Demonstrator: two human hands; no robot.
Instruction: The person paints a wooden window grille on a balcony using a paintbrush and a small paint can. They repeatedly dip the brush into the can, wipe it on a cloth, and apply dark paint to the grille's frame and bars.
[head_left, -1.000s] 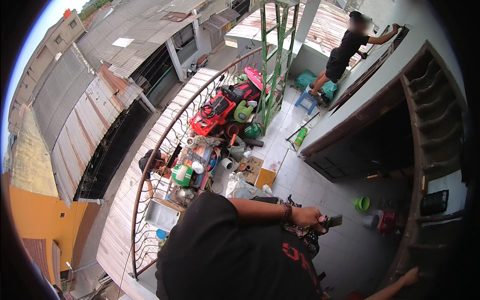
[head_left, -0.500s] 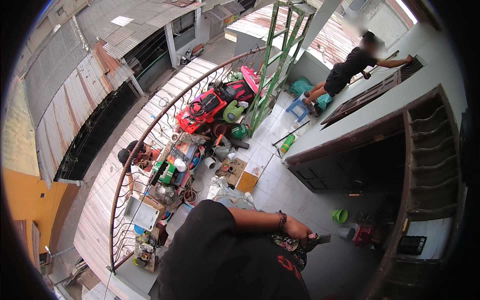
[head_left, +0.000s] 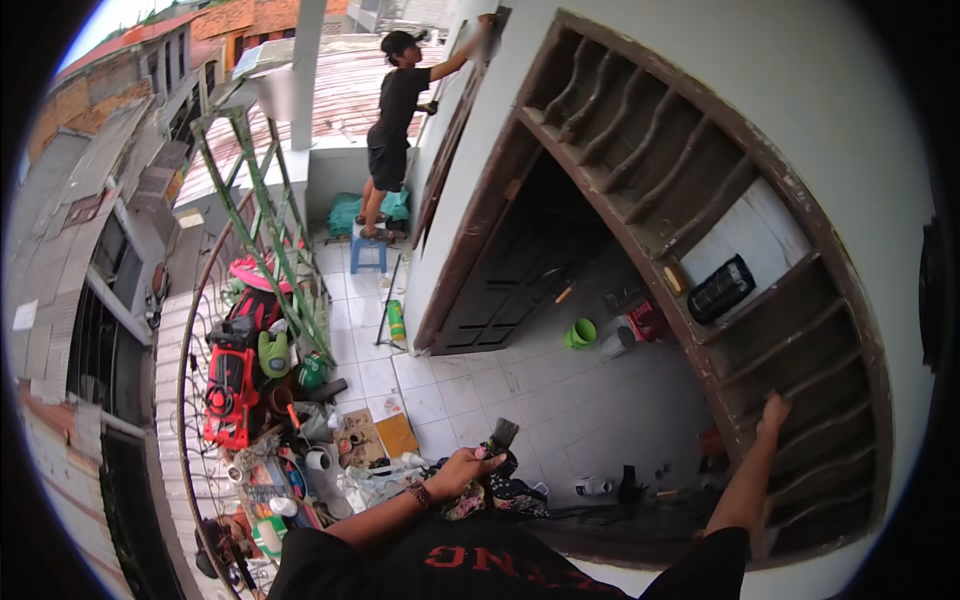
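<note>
My left hand [head_left: 462, 474], with a bracelet at its wrist, is closed around a paintbrush [head_left: 506, 432] whose dark bristles point up and away. A dark floral cloth [head_left: 500, 492] hangs at the same hand, bunched below the fingers. Farther right, my right hand [head_left: 774, 410] is raised to the brown wooden louvre frame above the doorway, its fingers closed on the edge of a wavy slat [head_left: 820, 400]. A black tray [head_left: 722, 289] rests on a white panel [head_left: 755, 232] in that frame, beside a small wooden handle [head_left: 675, 279].
Below stand a green bucket [head_left: 579, 334] and a red container [head_left: 646, 319]. Clutter, including a red toy car [head_left: 230, 390], crowds the balcony railing [head_left: 184, 370] near a green ladder [head_left: 268, 215]. Another person [head_left: 397, 120] stands on a blue stool [head_left: 368, 256], reaching to the wall.
My view has swung to the right, toward the louvre frame. My right arm has come into view, its hand on a slat. The left hand still holds the paintbrush and cloth.
</note>
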